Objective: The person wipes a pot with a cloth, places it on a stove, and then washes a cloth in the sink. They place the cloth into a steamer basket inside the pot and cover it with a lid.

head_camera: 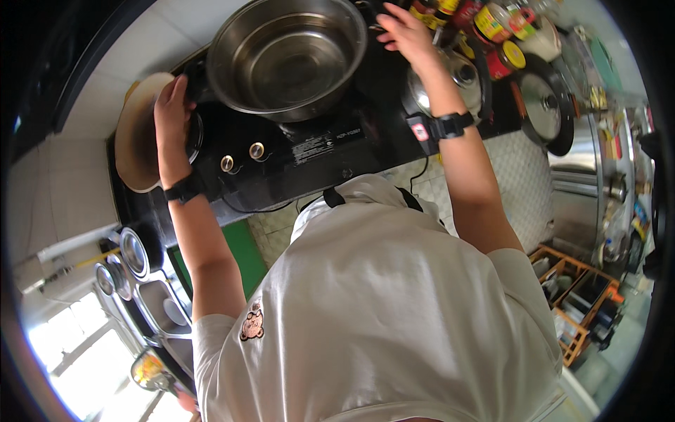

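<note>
A wide stainless-steel pot [295,63] stands uncovered on the black glass cooktop [337,142]; no food shows inside it. My left hand [173,108] is at the pot's left, over a round pale board or lid [138,132] with a dark scorched middle that leans at the wall. Its fingers are curled, and whether they grip anything cannot be told. To the pot's right, my right hand [406,34] is raised with its fingers spread, apart from the rim and holding nothing. Both wrists wear black bands.
A steel kettle [464,79] stands below my right hand, with sauce bottles and a red jar [503,59] behind. Further right is a glass-lidded pan [543,105]. Two knobs [257,151] sit on the cooktop's front. A steel sink [163,306] lies at lower left.
</note>
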`<act>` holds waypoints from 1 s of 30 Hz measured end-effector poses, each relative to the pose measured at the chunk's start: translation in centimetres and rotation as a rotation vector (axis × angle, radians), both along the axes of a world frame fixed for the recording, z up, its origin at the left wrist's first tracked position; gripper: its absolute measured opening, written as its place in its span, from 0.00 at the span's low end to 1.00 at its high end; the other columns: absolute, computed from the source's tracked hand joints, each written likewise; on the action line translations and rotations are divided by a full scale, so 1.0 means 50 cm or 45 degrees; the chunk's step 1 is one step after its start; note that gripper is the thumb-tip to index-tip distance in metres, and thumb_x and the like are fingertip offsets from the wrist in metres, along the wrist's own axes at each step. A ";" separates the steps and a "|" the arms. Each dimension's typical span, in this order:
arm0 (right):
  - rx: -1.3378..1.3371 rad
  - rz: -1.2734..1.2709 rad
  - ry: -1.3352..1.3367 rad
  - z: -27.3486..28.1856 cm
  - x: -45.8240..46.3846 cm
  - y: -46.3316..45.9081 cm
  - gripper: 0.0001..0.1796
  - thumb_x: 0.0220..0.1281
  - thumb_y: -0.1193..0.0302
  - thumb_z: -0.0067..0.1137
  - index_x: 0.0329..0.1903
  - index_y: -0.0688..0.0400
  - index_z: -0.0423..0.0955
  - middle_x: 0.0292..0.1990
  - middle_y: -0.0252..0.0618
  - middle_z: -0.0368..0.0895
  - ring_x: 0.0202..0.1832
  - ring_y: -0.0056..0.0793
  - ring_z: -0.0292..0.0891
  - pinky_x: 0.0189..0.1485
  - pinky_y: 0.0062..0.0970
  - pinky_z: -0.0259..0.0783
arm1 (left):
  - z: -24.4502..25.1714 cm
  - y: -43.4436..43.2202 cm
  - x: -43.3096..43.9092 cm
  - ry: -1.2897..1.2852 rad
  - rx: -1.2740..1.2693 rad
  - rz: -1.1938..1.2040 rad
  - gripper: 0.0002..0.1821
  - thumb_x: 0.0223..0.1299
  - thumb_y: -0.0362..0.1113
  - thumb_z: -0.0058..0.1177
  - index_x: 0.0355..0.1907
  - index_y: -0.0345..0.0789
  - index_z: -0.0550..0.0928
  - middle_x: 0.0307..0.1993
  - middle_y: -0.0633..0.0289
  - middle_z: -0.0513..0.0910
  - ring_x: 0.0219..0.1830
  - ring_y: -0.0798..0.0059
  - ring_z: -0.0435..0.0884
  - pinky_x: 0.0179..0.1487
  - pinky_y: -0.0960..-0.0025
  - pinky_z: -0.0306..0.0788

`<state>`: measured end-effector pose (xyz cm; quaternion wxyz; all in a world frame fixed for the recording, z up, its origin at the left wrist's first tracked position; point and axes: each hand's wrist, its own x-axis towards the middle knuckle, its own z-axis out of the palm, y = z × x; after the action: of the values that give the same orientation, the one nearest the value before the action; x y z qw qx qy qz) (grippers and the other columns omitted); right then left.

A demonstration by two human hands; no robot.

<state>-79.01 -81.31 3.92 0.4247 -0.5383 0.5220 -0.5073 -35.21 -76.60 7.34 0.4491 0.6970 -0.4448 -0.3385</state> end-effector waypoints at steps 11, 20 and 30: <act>-0.167 0.035 -0.014 -0.024 -0.004 -0.023 0.35 0.59 0.65 0.63 0.65 0.66 0.64 0.35 0.41 0.84 0.28 0.22 0.78 0.34 0.21 0.75 | -0.015 -0.013 -0.017 -0.065 -0.003 0.026 0.15 0.67 0.42 0.52 0.49 0.36 0.81 0.30 0.67 0.85 0.20 0.87 0.74 0.19 0.81 0.61; -0.087 0.010 -0.005 -0.014 -0.008 -0.016 0.40 0.56 0.53 0.66 0.66 0.62 0.65 0.36 0.40 0.83 0.30 0.23 0.79 0.32 0.21 0.75 | -0.004 0.010 -0.042 -0.020 0.051 0.048 0.16 0.69 0.45 0.49 0.51 0.37 0.79 0.31 0.68 0.84 0.23 0.83 0.80 0.20 0.81 0.64; -0.081 -0.015 -0.003 -0.007 -0.005 -0.025 0.30 0.62 0.58 0.61 0.65 0.54 0.68 0.39 0.32 0.81 0.33 0.18 0.77 0.31 0.20 0.74 | -0.007 0.003 -0.017 -0.119 -0.086 0.147 0.19 0.64 0.46 0.55 0.50 0.35 0.82 0.29 0.68 0.82 0.22 0.81 0.80 0.21 0.80 0.64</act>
<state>-79.27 -82.55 3.57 0.4051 -0.5479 0.5082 -0.5268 -36.06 -76.48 6.98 0.4701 0.7210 -0.4354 -0.2640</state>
